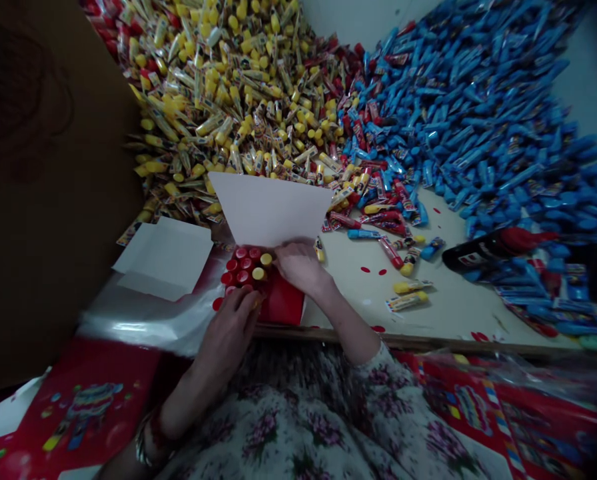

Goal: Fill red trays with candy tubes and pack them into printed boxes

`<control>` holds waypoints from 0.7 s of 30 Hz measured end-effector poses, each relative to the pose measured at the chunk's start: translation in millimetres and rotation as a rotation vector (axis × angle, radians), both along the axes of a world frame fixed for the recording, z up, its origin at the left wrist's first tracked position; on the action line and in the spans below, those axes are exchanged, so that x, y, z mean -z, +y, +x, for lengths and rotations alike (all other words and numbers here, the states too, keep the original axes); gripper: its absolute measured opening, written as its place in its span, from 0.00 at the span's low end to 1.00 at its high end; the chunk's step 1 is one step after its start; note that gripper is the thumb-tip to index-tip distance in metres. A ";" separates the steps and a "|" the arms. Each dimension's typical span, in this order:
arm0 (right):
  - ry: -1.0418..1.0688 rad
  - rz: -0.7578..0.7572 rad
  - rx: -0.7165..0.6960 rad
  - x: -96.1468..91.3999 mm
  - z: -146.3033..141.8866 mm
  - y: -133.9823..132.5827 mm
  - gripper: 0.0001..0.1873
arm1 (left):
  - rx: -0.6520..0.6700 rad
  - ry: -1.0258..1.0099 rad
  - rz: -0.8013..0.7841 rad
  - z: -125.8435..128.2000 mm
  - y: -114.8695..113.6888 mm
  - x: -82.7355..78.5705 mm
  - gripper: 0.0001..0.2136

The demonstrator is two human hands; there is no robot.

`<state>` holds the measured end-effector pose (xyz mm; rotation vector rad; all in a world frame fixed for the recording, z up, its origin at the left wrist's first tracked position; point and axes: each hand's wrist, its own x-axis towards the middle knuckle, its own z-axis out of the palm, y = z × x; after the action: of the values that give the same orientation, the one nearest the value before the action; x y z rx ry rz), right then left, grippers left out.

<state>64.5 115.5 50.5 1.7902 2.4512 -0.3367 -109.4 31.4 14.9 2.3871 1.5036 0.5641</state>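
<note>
A red box (289,303) stands at the table's front edge with its white lid (273,210) raised at the back. Upright tubes with red caps (243,262) fill its left part, and a few yellow-capped tubes (259,273) stand beside them. My left hand (231,327) is closed over the box's front, its fingers pinched around a yellow-capped tube that is mostly hidden. At the back of the box, my right hand (298,267) has its fingers curled beside the yellow caps. Whatever its fingertips hold is hidden.
Heaps of yellow tubes (258,87) and blue tubes (478,113) cover the table's back. A black bottle with a red nozzle (478,253) lies at right. White card (166,257) and clear plastic (148,320) lie left, near a large brown carton (78,200).
</note>
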 end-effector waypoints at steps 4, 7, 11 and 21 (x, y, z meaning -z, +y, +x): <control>0.032 0.018 0.063 3.4 -6.5 1.4 0.14 | 0.026 0.025 -0.018 -1.2 -0.3 -1.2 0.11; 0.037 0.006 0.124 14.4 -10.4 0.2 0.15 | 0.007 0.000 -0.034 -2.8 -0.1 -1.3 0.11; 0.053 -0.033 0.151 28.7 -12.4 -1.2 0.15 | -0.022 -0.020 0.004 0.2 2.8 0.1 0.11; 0.541 0.303 0.604 40.4 61.9 -70.7 0.19 | 0.295 0.122 -0.166 -0.1 37.8 -4.3 0.18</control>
<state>126.4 44.9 10.1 2.8953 2.2739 -0.5785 -109.5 69.2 19.2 2.4844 1.1576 0.2224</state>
